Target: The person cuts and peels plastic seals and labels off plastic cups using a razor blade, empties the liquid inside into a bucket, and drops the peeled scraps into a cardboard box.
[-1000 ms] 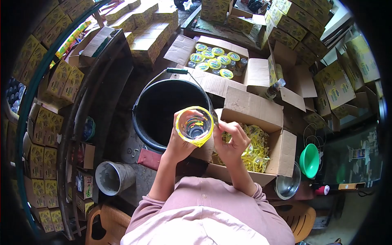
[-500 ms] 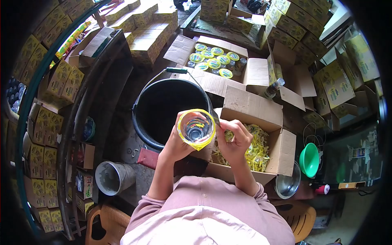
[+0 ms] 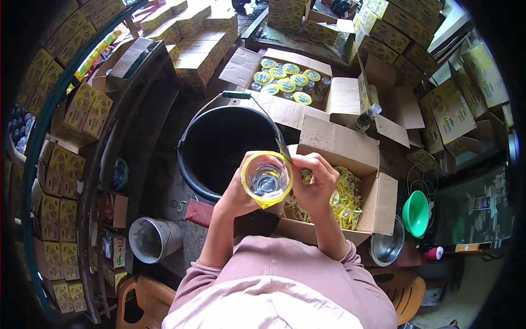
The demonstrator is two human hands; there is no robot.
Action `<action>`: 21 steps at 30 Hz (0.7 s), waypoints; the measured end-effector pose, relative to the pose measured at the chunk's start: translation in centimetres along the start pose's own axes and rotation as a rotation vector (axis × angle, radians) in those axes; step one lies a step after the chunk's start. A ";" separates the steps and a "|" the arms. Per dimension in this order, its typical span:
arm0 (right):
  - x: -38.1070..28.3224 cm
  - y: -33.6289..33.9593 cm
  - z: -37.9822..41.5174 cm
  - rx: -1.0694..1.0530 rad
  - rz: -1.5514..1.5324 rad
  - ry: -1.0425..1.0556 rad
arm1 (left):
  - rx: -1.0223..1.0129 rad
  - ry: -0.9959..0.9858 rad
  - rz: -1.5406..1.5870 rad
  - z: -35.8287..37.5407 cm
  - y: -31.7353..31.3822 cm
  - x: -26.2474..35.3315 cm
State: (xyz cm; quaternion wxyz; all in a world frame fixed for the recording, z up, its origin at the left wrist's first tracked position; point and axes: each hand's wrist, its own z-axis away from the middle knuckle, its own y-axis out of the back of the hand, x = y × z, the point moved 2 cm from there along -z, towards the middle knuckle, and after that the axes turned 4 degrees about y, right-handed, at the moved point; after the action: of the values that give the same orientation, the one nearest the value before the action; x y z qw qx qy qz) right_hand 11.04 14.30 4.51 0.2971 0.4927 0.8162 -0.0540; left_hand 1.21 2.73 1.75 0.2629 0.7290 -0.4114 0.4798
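My left hand (image 3: 239, 190) is wrapped round a clear plastic cup (image 3: 267, 176), its open mouth facing up at me. A yellow band of film (image 3: 265, 204) runs round the cup's rim, with a small point sticking out on the near side. Close against the rim's right side, my right hand (image 3: 316, 180) is closed, thumb and fingers pinched on a thin, dark, blade-like strip (image 3: 284, 149). Its exact kind is hard to make out. Below the right hand, an open carton (image 3: 382, 200) holds a heap of yellow film scraps (image 3: 344, 205).
A black bucket (image 3: 189, 183) with a raised handle stands behind my left hand. Farther back, an open carton (image 3: 263, 109) holds several yellow-lidded cups (image 3: 286, 84). A grey bucket (image 3: 150, 239) is at left; a green bowl (image 3: 416, 214) and metal basin (image 3: 390, 247) are at right.
The cup and both hands have shifted slightly down and to the right. The pinched strip remains by the rim; the grip of each hand is the same.
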 end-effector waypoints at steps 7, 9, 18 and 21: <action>-1.0 -0.2 0.8 0.090 -0.009 -0.089 | 0.115 0.031 0.331 0.1 0.1 -1.4; -1.4 -0.3 1.0 0.107 0.039 -0.065 | 0.141 0.013 0.345 0.3 0.2 -2.4; -2.1 -0.7 1.3 0.106 0.148 0.048 | 0.233 0.012 0.264 0.4 -1.4 -1.3; -2.0 -0.9 1.5 0.092 0.156 0.092 | 0.285 -0.025 0.296 0.7 -2.1 -2.1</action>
State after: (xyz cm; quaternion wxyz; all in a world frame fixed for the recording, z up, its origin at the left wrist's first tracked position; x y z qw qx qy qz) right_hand 11.62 11.72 4.15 0.2396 0.5700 0.7847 -0.0452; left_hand 2.90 4.03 -0.46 0.0786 0.6962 -0.4452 0.5576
